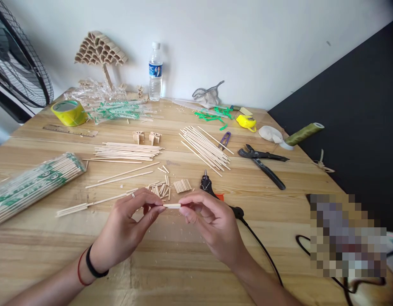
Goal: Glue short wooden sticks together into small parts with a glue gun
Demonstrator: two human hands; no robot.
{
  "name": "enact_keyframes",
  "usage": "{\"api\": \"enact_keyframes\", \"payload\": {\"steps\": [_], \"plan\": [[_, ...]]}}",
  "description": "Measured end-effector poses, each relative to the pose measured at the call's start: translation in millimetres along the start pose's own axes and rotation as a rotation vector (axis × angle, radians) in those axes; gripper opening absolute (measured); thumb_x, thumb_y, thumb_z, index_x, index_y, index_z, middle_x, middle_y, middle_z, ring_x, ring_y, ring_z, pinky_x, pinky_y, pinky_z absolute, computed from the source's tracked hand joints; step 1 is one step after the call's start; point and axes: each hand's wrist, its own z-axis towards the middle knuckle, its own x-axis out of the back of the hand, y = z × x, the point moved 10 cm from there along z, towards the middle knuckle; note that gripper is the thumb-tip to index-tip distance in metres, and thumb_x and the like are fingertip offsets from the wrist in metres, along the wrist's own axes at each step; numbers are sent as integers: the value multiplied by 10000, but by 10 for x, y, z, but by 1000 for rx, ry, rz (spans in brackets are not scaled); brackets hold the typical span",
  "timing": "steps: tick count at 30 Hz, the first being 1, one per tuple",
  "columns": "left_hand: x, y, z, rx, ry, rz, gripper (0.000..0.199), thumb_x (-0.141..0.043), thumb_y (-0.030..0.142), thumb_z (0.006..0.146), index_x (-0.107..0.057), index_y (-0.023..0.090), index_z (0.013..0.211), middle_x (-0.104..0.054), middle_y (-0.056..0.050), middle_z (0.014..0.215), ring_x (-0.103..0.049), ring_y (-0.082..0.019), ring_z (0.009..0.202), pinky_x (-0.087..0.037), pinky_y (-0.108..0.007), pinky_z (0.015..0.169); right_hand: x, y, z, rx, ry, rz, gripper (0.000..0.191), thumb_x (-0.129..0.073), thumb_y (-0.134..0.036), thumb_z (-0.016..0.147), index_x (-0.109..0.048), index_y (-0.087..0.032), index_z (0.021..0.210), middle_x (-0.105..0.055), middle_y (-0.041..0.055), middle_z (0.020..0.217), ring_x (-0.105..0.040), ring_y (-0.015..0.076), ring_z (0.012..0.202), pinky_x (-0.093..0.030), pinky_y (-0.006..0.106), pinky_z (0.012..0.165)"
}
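Note:
Between my two hands a short piece of wooden stick (pixel 172 206) is held level above the table; it may be more than one piece side by side. My left hand (pixel 132 221) pinches its left end between thumb and fingers. The right end is gripped by my right hand (pixel 212 221), also in a pinch. Just beyond my fingers lie a pile of loose cut stick pieces (pixel 161 190) and a flat row of short pieces joined side by side (pixel 182 185). A black glue gun (pixel 206 183) rests behind my right hand, partly hidden by it.
Long sticks (pixel 129 151) lie in bundles farther back, near pliers (pixel 263 163) and purple snips (pixel 226 139). A bagged stick pack (pixel 37 182) is at left. Behind stand a water bottle (pixel 155 76) and a stick-built tree (pixel 100 51). The glue gun's cord (pixel 263 246) runs right.

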Motion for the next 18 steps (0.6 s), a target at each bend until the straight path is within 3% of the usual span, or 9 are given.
{"api": "enact_keyframes", "payload": {"steps": [7,18], "plan": [[-12,-50,-5,42,-1,-26,73,-689,198,990,-714,212,923,-712,17,813,-655,-108,739,-499,-197,692,-6,10,-2,-8,7,21,60,-751,-222,947,-780,-267,972,-732,4,901,-679,145,806,-567,258,742],[-69,-121,-1,122,-45,-113,111,-670,236,1006,-739,203,925,-705,18,809,-626,-95,741,-479,-188,712,-8,212,18,-215,37,244,76,-836,-276,870,-790,-228,907,-690,-23,712,-630,104,655,-563,208,646]]}}
